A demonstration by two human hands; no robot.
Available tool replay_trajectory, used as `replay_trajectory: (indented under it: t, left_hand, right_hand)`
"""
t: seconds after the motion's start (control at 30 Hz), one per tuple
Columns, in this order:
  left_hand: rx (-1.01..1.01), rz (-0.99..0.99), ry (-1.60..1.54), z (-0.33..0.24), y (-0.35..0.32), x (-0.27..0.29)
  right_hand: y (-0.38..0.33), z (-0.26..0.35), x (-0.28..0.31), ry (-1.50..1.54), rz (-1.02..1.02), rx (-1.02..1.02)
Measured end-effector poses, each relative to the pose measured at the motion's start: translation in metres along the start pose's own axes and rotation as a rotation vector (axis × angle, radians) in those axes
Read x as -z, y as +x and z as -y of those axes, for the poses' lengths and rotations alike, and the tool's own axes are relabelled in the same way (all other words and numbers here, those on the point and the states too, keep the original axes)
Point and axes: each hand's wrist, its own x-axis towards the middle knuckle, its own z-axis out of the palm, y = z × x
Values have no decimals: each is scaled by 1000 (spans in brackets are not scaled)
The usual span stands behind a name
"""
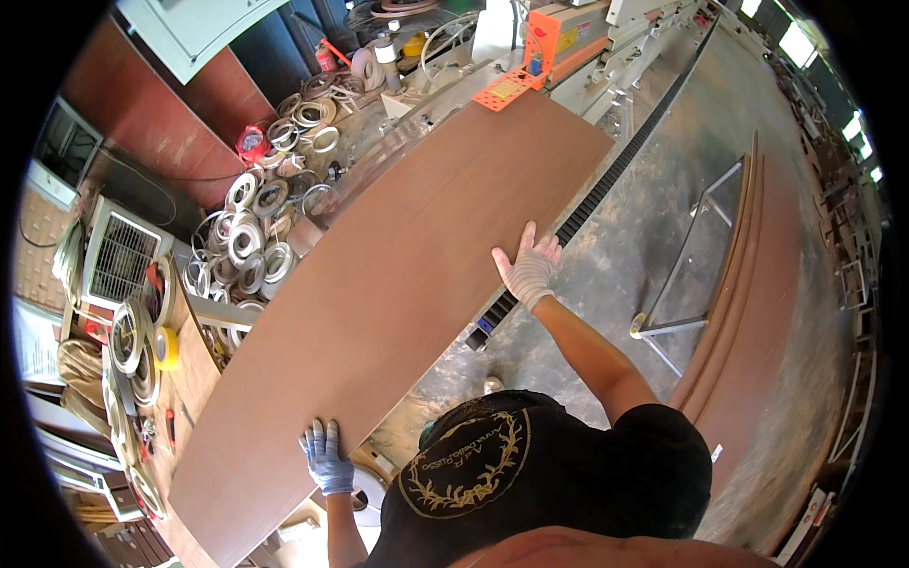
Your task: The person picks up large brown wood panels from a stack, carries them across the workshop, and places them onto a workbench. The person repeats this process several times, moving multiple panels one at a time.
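At the bottom of the view sits the person's black cap [492, 464] and dark shirt, with both forearms reaching up and away from it. The left hand [327, 456], in a pale blue glove, comes up on a nearly straight wrist and rests at the near edge of a long brown board [379, 303]. Its fingers lie spread and flat on the top face; I cannot tell whether the thumb hooks under the edge, so the grip reads as a spread palm pressing on the panel.

The right arm stretches farther out, bare from the sleeve, elbow nearly straight and slanting up to the left. The right hand [528, 267], in a whitish glove, lies palm down on the board's right long edge about midway along, fingers fanned wide, the grip flat on the wood and not pinching.

The board runs diagonally from the lower left to the upper middle, with its far end resting against a machine with an orange guard [554, 38]. A black toothed track [615, 161] runs along the machine beside the board's right edge, just under the right hand.

Left of the board, a heap of tape rolls [251, 237] lies on the floor near a white fan unit [118, 256]. To the right, across the dusty concrete floor [663, 114], stand a metal frame [696, 256] and a stack of more brown panels [757, 312].
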Motion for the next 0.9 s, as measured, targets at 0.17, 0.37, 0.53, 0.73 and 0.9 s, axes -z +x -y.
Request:
replay_trajectory:
  t: [0.17,0.37,0.53,0.73,0.9]
  left_hand:
    - [1,-77,-3,0,-1,-4]
    - [33,-44,-24,-11,14,8]
    - [34,-11,-9,-22,24,2]
    - [-1,-23,-81,-57,45,10]
    - [-51,-53,-117,-83,69,7]
  right_hand:
    - [2,4,20,63,-19,75]
    - [12,2,24,135,103,15]
    - [26,-15,6,71,40,0]
    - [63,-35,5,4,131,-64]
    - [91,-64,2,31,92,-82]
